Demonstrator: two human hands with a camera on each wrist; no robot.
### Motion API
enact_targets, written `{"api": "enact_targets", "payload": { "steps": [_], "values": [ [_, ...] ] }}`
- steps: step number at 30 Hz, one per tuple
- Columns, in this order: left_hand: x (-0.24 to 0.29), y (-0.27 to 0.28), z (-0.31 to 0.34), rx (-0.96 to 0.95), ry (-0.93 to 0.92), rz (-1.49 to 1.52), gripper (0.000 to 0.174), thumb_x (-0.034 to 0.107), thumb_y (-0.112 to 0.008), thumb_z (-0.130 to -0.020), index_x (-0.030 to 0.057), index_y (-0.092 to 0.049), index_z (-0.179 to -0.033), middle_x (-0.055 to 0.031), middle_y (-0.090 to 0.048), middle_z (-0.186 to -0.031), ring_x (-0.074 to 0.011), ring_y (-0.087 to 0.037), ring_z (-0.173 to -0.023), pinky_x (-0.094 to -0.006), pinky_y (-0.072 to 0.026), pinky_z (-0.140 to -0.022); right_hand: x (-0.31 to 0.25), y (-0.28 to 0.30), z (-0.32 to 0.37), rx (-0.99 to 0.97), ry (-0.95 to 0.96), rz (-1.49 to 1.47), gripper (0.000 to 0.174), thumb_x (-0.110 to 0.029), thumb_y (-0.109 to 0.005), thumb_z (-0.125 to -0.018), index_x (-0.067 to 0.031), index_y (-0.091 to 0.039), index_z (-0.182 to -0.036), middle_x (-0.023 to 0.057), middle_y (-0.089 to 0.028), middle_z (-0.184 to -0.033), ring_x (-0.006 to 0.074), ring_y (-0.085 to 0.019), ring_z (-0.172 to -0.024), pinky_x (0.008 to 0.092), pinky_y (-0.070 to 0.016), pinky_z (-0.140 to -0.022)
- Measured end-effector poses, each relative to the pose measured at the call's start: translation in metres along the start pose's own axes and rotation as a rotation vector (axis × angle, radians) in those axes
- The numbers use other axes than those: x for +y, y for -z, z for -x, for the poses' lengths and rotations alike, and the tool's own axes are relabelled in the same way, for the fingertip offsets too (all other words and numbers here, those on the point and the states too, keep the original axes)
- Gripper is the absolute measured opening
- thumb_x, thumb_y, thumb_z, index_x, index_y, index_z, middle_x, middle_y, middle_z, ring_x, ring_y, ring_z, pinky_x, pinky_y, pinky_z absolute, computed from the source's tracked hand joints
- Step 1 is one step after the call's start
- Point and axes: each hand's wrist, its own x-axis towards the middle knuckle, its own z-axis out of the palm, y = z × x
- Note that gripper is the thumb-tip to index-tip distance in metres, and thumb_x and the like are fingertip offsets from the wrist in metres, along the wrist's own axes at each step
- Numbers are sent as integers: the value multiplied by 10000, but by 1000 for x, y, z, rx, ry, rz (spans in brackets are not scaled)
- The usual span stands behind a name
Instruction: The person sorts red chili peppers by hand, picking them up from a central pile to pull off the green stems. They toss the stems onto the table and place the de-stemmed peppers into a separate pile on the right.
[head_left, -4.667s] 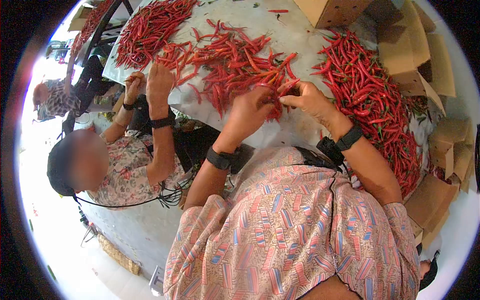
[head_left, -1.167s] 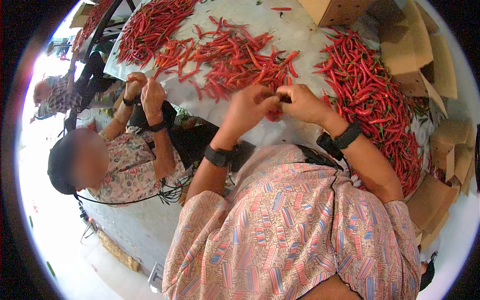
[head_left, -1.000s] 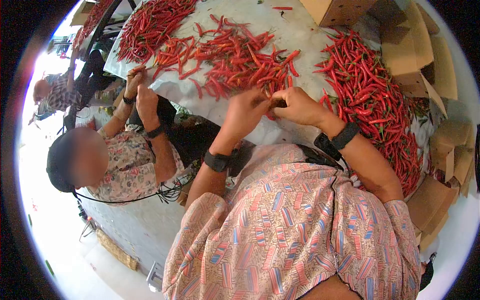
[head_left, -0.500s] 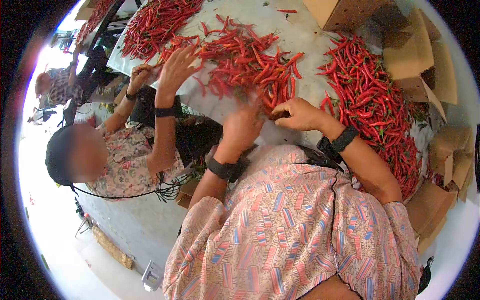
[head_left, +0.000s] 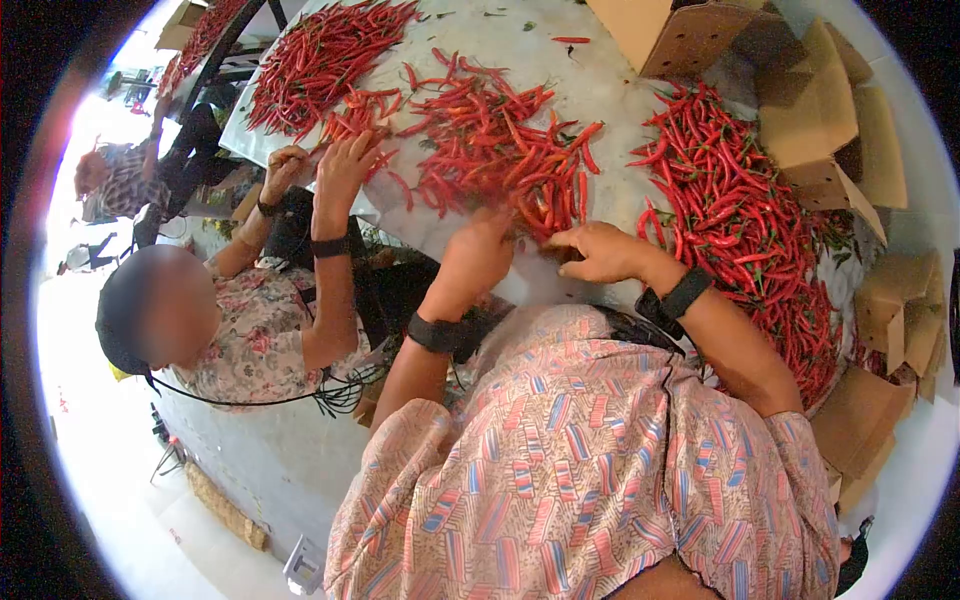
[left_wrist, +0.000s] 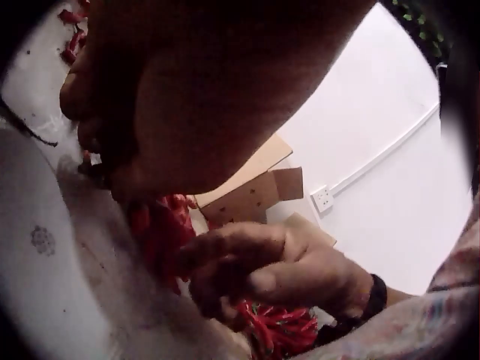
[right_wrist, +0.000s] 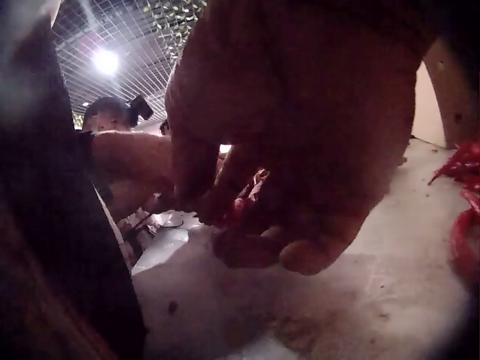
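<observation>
Just in front of my body, my left hand (head_left: pixel 478 258) is over the table edge, blurred, its fingers curled. In the left wrist view it is dark, with a small dark bit at the fingertips; I cannot tell what it holds. A short way to the right is my right hand (head_left: pixel 605 252), fingers bent toward the left hand. In the right wrist view a red chili pepper (right_wrist: pixel 241 204) with a pale stem end shows among its curled fingers. Directly beyond both hands lies a loose heap of red chilies (head_left: pixel 490 130) on the pale tabletop (head_left: pixel 610 130).
A long pile of chilies (head_left: pixel 720 220) with green stems runs along my right. Another pile (head_left: pixel 320 70) lies at the back left. Cardboard boxes (head_left: pixel 815 120) stand on the right and far side. At my left, a person in a floral shirt (head_left: pixel 260 335) works with raised hands.
My hands, fingertips together about a second ago, have come apart; the left is lower and nearer my body. The neighbouring person raised a hand, then lowered it slightly. The view has shifted a little.
</observation>
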Motion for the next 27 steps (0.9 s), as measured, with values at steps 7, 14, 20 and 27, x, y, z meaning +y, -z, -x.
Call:
{"api": "enact_targets", "payload": {
  "steps": [7,14,20,27],
  "values": [
    [4,35,6,-81,307,580,123,127,-549,-809,20,-552,-867,-94,-595,-754,-154,-571,-652,-280,-458,-587,6,0,-1,116,-71,-61,484,-214,-596,-720,-65,-490,-1169,163,-591,-1030,289,-573,-932,347,-439,-819],
    [5,28,2,-7,325,935,126,107,-522,-837,-15,-535,-868,-58,-599,-777,-115,-566,-677,-246,-462,-554,9,-2,-5,203,-24,-133,439,-155,-591,-731,-52,-509,-1149,134,-602,-1025,224,-587,-907,327,-451,-797],
    [17,31,0,-6,228,1202,103,95,-489,-863,-5,-510,-875,-68,-601,-780,-121,-579,-703,-239,-467,-588,-17,14,-2,248,-46,-459,382,-39,-558,-751,-46,-526,-1132,54,-614,-956,104,-555,-852,257,-447,-768],
    [22,25,-6,-25,160,1267,85,79,-474,-869,-1,-500,-875,-42,-574,-756,-112,-566,-681,-239,-458,-590,-21,9,-6,323,97,-451,246,-79,-589,-782,-15,-586,-1019,21,-621,-871,73,-545,-794,231,-446,-725]
  ]
}}
